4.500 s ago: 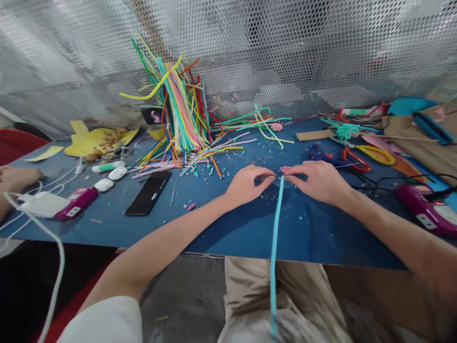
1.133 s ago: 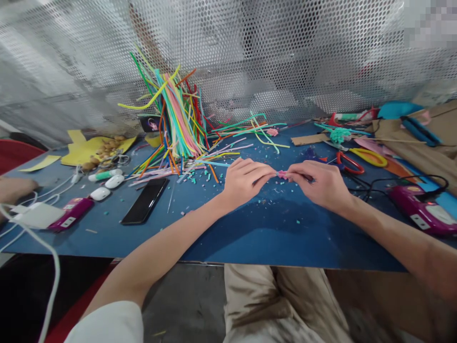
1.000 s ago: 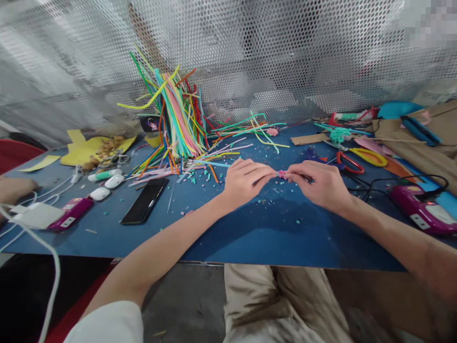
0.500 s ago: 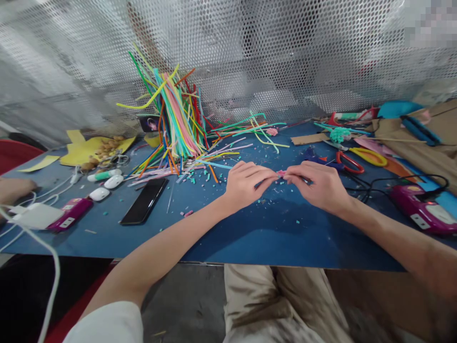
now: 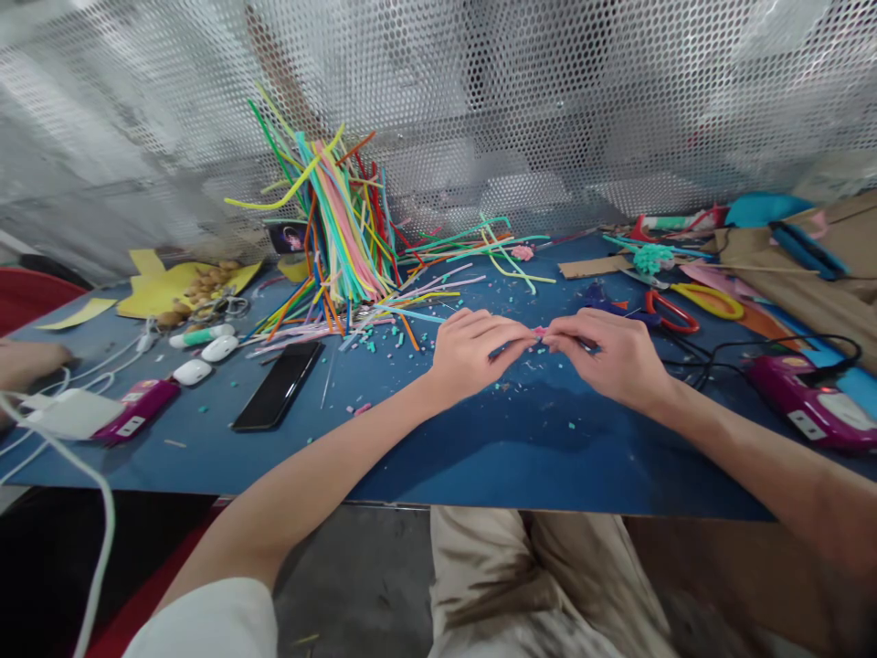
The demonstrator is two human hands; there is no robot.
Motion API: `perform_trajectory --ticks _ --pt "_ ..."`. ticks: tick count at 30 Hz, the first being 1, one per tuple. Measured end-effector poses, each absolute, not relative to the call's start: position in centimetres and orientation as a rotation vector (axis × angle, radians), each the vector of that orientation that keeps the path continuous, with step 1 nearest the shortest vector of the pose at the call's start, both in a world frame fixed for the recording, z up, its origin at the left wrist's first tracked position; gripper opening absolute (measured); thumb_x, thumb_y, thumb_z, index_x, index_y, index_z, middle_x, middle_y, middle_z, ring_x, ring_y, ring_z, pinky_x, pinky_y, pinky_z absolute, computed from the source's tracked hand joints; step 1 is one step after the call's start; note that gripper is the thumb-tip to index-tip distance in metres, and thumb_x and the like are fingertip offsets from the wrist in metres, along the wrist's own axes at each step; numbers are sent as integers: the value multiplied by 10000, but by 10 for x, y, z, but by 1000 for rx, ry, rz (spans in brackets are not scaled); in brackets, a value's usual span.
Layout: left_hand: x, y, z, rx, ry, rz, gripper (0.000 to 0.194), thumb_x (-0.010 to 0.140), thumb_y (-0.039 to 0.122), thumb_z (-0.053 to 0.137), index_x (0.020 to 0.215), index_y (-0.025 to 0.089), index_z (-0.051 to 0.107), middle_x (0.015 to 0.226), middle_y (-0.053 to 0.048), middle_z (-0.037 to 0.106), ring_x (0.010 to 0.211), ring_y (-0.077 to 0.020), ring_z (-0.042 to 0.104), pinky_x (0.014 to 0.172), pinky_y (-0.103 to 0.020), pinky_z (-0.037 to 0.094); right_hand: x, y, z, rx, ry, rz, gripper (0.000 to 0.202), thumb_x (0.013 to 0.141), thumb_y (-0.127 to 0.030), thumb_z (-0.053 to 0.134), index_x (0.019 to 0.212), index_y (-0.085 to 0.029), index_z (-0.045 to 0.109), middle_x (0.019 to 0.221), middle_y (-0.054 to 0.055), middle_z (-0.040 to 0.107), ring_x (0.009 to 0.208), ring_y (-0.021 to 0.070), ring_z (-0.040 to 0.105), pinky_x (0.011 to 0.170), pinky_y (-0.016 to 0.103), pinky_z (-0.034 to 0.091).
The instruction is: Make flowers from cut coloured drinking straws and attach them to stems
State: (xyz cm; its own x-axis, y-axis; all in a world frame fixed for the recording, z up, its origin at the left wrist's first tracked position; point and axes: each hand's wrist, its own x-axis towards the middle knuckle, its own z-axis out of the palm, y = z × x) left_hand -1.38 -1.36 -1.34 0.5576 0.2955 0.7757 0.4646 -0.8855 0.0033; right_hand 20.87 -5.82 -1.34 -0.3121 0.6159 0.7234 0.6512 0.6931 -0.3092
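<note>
Above the blue tabletop [image 5: 438,457], my left hand [image 5: 476,352] and my right hand [image 5: 603,352] meet fingertip to fingertip. Both pinch a small pink fuzzy piece [image 5: 540,333], which looks like pipe cleaner; most of it is hidden by the fingers. Short pink and teal snippets [image 5: 374,340] lie scattered to the left of my hands. Behind them rests a small pink fuzzy cluster [image 5: 522,252]. A larger bundle of coloured pipe cleaners [image 5: 343,219] leans against the mesh at the back left.
Scissors with red and yellow handles [image 5: 675,309] lie right of my hands, near a teal fuzzy cluster [image 5: 650,259]. A magenta power strip [image 5: 812,402] stands at far right. To the left lie a black phone [image 5: 278,386] and white cables. Another person's hand [image 5: 27,366] shows at the left edge.
Almost nothing differs. My fingertips have shifted very slightly around the pink piece, and both hands keep their pinch.
</note>
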Motion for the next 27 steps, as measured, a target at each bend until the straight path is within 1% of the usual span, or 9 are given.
perform_trajectory --ticks 4,9,11,16,23,27 --pt "-14 -10 -9 -2622 -613 -1363 134 929 336 660 969 219 712 919 0 767 753 -85 688 750 -234 513 210 -57 -10 -1010 -1977 -6 113 965 -271 579 917 -243 676 788 8 706 675 146 602 651 297 502" --pt "-18 -2 -7 -2639 -620 -1441 94 922 276 666 941 194 708 905 -24 763 845 -105 709 807 -242 564 213 -52 -11 -1041 -1908 49 95 946 -273 602 894 -239 674 809 7 718 653 143 606 636 298 504" --pt "-19 0 -7 -2649 -639 -1443 102 923 282 665 938 191 709 904 -26 762 837 -106 707 800 -246 569 213 -50 -12 -1059 -1904 74 95 942 -280 606 899 -234 678 813 9 721 637 139 605 625 297 505" --pt "-19 3 -7 -2677 -691 -1365 140 934 316 651 940 190 711 910 -31 763 778 -110 677 767 -269 548 215 -47 -15 -1060 -1931 69 109 928 -291 622 938 -229 711 857 19 740 639 140 595 636 311 510" --pt "-21 4 -11 -2706 -625 -1230 135 963 305 610 994 215 705 971 -10 769 861 -125 666 847 -315 481 215 -49 -16 -1029 -2005 138 163 948 -277 589 995 -227 737 919 23 762 734 152 659 675 304 518" --pt "-23 3 -12 -2635 -613 -1161 163 924 386 660 1005 255 713 996 16 768 856 -138 630 826 -329 436 215 -50 -14 -1018 -2047 219 172 947 -286 584 1003 -228 736 898 26 755 726 153 649 668 301 511"
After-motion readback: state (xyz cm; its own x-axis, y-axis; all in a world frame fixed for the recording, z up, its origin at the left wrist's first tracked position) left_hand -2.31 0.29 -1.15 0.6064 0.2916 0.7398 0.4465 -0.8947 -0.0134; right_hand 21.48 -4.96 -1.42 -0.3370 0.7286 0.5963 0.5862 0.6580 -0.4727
